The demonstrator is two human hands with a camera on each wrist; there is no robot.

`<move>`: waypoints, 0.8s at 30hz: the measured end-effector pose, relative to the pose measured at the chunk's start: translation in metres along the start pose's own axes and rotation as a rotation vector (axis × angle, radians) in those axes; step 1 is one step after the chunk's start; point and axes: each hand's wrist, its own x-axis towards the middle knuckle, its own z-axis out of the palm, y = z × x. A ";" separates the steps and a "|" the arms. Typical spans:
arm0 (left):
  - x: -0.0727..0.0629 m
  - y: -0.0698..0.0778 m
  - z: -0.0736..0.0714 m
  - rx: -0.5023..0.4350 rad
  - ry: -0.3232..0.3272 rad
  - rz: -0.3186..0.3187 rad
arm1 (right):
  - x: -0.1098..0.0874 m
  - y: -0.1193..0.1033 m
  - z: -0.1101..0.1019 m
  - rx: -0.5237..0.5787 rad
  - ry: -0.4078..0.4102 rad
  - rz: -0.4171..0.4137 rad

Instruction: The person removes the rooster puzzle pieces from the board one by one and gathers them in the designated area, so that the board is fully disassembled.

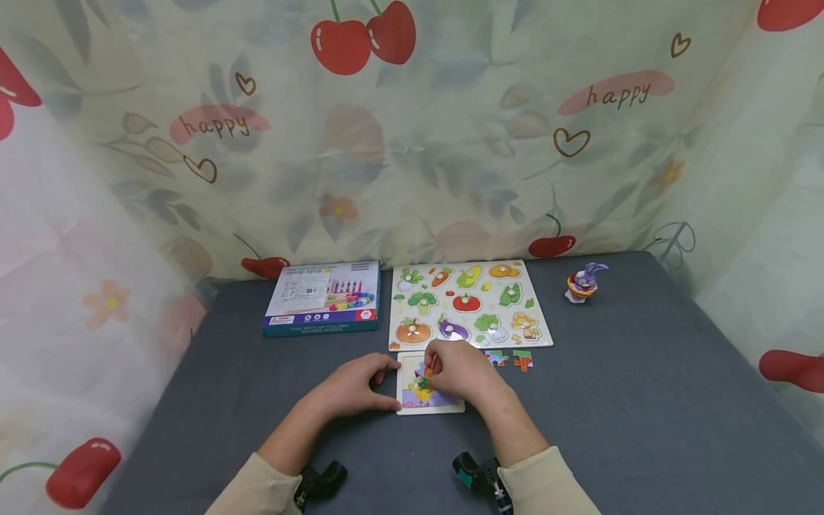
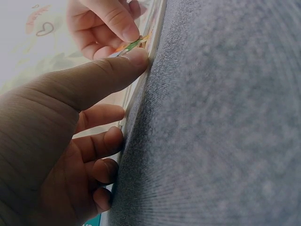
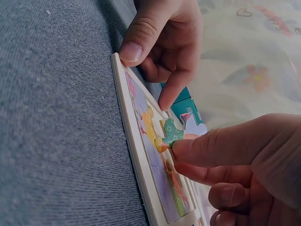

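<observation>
A small jigsaw puzzle board (image 1: 430,410) with a pale frame and a cartoon picture lies flat on the table. My left hand (image 1: 355,386) rests at its left side, thumb touching the lower left corner and a fingertip touching the rim farther up. Between thumb and fingers, my right hand (image 1: 465,373) pinches a jigsaw piece (image 3: 174,131), green with some yellow, tilted over the picture. In the left wrist view, the left thumb hides part of the board. Right of the board lie two loose jigsaw pieces (image 1: 496,357), one partly behind the right hand.
Behind the puzzle stands a large vegetable puzzle board (image 1: 492,325), lying flat. A boxed set (image 1: 309,300) lies to its left. At the back right sits a purple rabbit figurine (image 1: 584,283). A patterned curtain (image 1: 438,143) borders the dark table (image 1: 611,422).
</observation>
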 end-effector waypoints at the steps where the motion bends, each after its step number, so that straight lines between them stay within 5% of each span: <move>1: 0.000 0.000 0.000 0.000 0.000 0.001 | 0.000 0.000 0.000 0.009 0.001 -0.001; 11: -0.001 -0.001 0.001 -0.001 0.006 0.004 | 0.000 -0.002 -0.005 0.127 -0.009 -0.017; 24: 0.000 0.001 0.000 -0.013 -0.009 -0.022 | -0.009 0.009 -0.041 0.299 0.070 0.100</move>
